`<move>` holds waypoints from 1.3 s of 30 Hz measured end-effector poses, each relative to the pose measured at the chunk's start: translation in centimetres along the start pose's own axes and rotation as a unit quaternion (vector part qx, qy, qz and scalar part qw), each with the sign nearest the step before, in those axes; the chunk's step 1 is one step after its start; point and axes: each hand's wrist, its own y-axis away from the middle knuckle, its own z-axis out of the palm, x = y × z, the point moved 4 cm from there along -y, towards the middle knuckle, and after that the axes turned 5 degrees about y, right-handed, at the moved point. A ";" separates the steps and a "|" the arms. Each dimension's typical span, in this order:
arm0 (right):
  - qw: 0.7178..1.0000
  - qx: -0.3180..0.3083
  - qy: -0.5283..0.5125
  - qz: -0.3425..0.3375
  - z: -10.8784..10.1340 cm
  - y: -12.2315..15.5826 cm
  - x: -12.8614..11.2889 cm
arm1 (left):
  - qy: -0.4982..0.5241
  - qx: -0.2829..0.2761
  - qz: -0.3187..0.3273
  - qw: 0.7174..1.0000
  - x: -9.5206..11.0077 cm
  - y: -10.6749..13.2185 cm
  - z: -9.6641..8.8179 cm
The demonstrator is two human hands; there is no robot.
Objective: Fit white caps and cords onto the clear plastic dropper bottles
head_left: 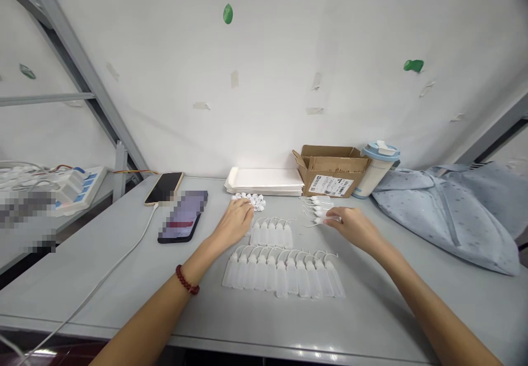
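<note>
My left hand [236, 222] reaches to a heap of small white caps [259, 202]. Its fingers are bent together, and whatever lies under the tips is hidden. On the right, my right hand [350, 224] pinches a small translucent squeeze bottle [320, 220] at the near end of a short stack. More such bottles [324, 200] lie just behind it, their thin straps pointing left. Between my forearms, one long row of flat translucent bottles [282, 275] lies side by side, straps curling at the top. A shorter row of bottles [271, 235] lies behind that one.
White envelopes [266, 182] are stacked against the wall, beside an open cardboard box [330, 173] and a lidded cup [376, 171]. Grey-blue cloth [437, 212] covers the right. Two phones [183, 217] [164, 187] and a white cable [115, 264] lie left.
</note>
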 end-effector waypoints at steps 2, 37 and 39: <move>1.000 -0.005 0.025 0.010 0.0 -0.1 0.3 | 0.004 -0.004 -0.006 1.000 -0.1 0.0 0.1; 0.937 -0.062 -0.186 -0.290 1.7 3.5 -6.7 | 0.037 -0.028 -0.023 0.999 -0.3 -0.4 0.0; 0.936 -0.073 -0.189 -0.288 1.8 3.5 -6.8 | 0.027 -0.037 -0.030 0.998 -0.1 -0.3 -0.1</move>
